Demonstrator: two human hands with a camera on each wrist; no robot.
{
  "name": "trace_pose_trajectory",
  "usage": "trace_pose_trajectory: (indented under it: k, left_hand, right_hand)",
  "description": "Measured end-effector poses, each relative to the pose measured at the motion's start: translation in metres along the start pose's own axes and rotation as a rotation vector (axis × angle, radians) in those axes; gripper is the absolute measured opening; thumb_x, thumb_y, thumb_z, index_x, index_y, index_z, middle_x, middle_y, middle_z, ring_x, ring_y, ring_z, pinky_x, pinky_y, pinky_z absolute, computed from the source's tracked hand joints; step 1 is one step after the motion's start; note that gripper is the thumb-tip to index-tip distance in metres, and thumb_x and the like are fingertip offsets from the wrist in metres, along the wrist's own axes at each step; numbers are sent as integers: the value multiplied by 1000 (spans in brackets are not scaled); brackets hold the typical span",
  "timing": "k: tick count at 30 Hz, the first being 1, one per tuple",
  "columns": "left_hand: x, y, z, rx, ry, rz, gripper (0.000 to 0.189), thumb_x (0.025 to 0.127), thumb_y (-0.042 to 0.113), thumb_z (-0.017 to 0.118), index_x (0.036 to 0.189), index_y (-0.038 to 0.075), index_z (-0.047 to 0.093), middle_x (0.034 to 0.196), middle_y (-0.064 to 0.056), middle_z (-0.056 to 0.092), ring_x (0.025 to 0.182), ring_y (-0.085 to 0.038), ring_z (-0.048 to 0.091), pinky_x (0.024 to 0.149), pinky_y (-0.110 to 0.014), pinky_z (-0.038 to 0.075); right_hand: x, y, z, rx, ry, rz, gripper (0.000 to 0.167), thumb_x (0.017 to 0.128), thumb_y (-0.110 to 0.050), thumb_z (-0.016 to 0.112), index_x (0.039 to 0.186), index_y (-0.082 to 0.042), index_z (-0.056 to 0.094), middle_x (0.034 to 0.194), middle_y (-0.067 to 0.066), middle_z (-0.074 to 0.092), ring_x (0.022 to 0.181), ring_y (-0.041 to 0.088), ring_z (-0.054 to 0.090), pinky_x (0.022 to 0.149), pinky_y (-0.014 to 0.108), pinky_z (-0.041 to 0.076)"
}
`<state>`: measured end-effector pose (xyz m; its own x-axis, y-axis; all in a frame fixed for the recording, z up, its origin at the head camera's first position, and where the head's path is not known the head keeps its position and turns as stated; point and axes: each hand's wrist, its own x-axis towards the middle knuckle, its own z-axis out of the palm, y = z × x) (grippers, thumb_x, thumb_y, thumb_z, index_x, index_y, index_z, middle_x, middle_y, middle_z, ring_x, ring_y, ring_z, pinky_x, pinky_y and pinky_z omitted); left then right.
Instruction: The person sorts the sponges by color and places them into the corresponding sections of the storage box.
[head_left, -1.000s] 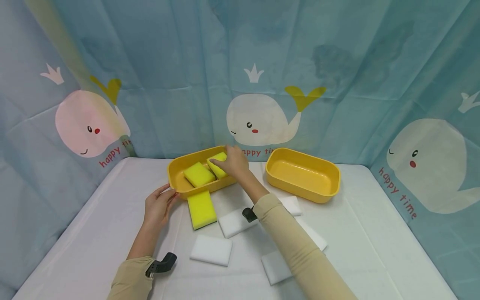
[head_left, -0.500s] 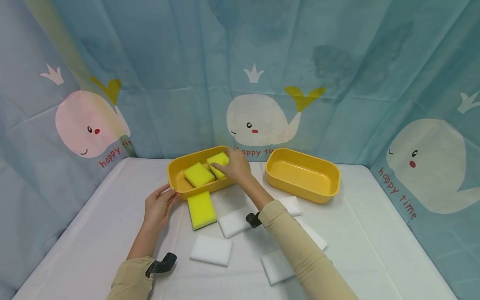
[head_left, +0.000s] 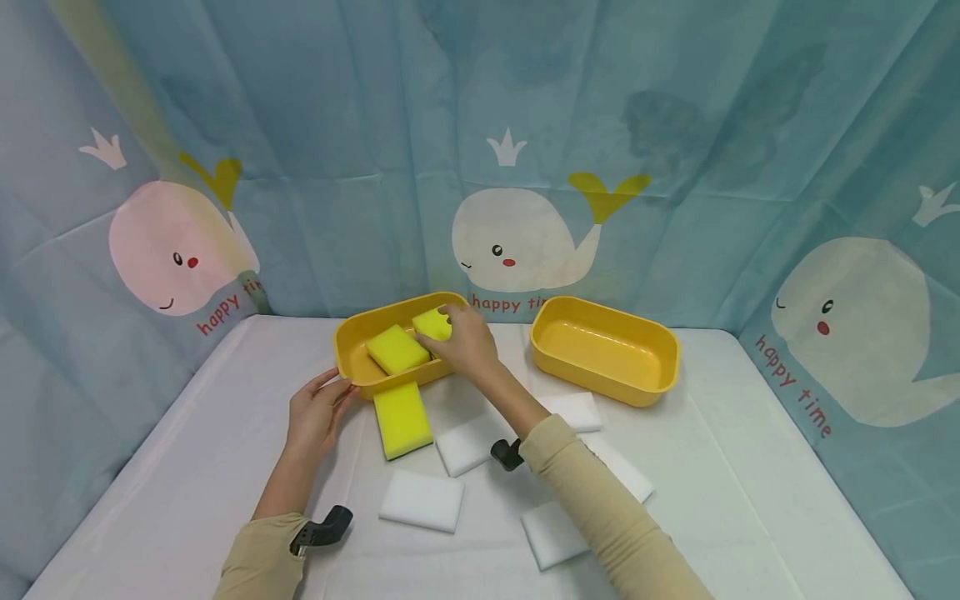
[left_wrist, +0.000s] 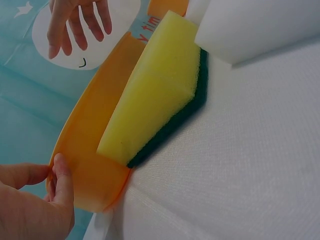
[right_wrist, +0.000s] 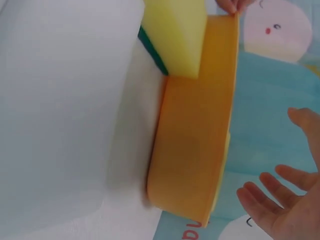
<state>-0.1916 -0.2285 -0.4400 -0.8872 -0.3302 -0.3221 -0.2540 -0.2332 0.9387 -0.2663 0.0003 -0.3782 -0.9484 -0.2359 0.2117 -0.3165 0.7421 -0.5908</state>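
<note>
My left hand (head_left: 315, 412) pinches the left end rim of a yellow plastic tub (head_left: 442, 369) between thumb and fingers, which the left wrist view shows closely. Inside this tub lie two yellow sponges, one near the middle (head_left: 397, 350) and one toward the right end (head_left: 432, 325). Over the right end hovers my right hand (head_left: 468, 340), its fingers spread and holding nothing, partly covering that sponge in the head view. A third sponge (left_wrist: 155, 90), yellow with a green scouring layer underneath, leans against the tub's front wall.
A second yellow tub (head_left: 600, 379) stands at the back right with nothing in it. Several white sponge blocks (head_left: 422, 500) lie on the white-covered table (head_left: 750, 500) before the tubs, some partly under my right forearm. A blue whale-print curtain (head_left: 360, 233) hangs behind.
The right hand draws back from the right-end sponge, then shifts slightly left above it with fingers apart. The left hand stays on the rim, and the tubs keep their places.
</note>
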Motion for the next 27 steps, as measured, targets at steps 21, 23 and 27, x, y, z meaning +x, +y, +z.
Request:
trace_pose_trajectory:
  k: [21,23,27]
  left_hand:
    - [-2,1,1,17,14,-4,58,110,13,55,165,9,35,157,-18,46,97,0,68,107,-24,52]
    - [-2,1,1,16,14,-4,59,110,13,55,165,9,35,157,-18,46,96,1,68,106,-24,52]
    - [-2,1,1,12,12,-2,59,109,13,56,165,8,35,158,-19,45,97,0,69,104,-23,53]
  right_hand:
    - [-27,-17,2,77,4,-61,62,93,-39,82,141,-5,62,126,15,68,106,25,66,87,37,61]
    - [-29,-18,3,66,2,-61,62,93,-40,82,141,-6,62,126,14,69,107,25,66,88,36,61]
    - [-34,-21,5,40,-9,-52,64,93,-42,82,143,-7,62,126,11,70,104,23,66,87,33,60]
